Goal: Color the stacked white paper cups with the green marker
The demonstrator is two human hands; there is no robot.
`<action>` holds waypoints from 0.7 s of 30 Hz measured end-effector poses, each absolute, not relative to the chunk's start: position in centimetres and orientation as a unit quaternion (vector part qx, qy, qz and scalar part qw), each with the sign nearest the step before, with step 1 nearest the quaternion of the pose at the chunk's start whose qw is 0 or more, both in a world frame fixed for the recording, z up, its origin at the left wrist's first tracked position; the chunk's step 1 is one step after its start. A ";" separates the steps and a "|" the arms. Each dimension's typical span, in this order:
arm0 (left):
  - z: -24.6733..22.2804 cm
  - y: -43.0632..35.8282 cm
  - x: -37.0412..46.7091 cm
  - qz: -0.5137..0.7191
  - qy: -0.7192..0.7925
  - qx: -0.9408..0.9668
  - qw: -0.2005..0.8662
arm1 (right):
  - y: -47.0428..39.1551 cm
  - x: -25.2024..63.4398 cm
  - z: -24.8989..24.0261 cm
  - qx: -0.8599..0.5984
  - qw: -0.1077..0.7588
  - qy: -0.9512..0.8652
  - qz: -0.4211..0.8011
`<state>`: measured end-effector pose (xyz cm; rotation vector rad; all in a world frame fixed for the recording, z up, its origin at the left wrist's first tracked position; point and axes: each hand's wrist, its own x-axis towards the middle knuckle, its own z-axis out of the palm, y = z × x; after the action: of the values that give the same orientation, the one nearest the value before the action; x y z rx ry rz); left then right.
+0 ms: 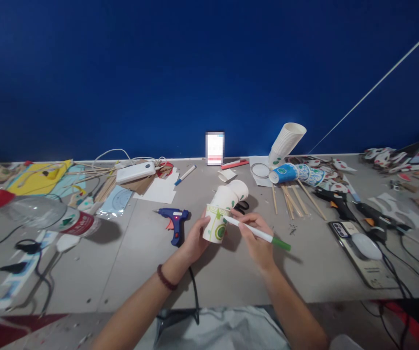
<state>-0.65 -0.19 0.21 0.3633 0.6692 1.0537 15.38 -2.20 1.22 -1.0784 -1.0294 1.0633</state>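
While being held above the bench [125, 272] by the left hand [195, 240], tilted a little, with the green-printed paper cup [216, 228] touching the white paper cups [226, 196] at its far end. Fingers of the left hand curled around the side of this cup, open just as wide as its body. In the right hand [257, 241], fingers closed narrowly on the green-capped marker [258, 232], with its tip at the wall of the cup and its green cap pointing away to the right.

To the left of the cup, lying on the bench, near: the blue glue gun [175, 220]. Farther left of it: the plastic bottle [60, 216] with red lid, on its side. Behind the cup, to the left: the blue-ended marker [185, 175]. Behind the cup, to the right: the tall stack of white cups [286, 143], leaning, and the blue-printed cups [285, 173], lying near wooden sticks [290, 200]. Well apart to the right of the cup: the smartphone [355, 262], with a white rounded device [366, 246] on top.
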 end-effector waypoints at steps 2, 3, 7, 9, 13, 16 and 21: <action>0.4 -0.2 -0.6 0.491 0.315 0.169 0.795 | -2.2 15.4 1.2 -0.466 0.612 -0.443 0.461; 0.4 -0.2 -0.6 0.491 0.314 0.168 0.795 | -2.2 15.3 1.2 -0.465 0.613 -0.442 0.461; 0.5 -0.2 -0.6 0.491 0.304 0.166 0.800 | -2.2 15.4 1.0 -0.461 0.615 -0.439 0.466; 0.4 -0.2 -0.7 0.491 0.301 0.162 0.801 | -2.2 15.4 1.0 -0.462 0.616 -0.438 0.465; 0.3 -0.2 -0.7 0.489 0.307 0.155 0.801 | -2.2 15.4 1.0 -0.460 0.615 -0.443 0.462; 0.2 -0.2 -0.8 0.489 0.302 0.164 0.802 | -2.2 15.4 1.1 -0.459 0.615 -0.446 0.460; 0.0 -0.2 -0.8 0.486 0.288 0.170 0.807 | -2.2 15.3 1.5 -0.460 0.619 -0.438 0.462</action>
<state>-0.80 -0.15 0.03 0.3627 0.6168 1.0397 15.34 -2.16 1.51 -1.0586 -1.0065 1.0634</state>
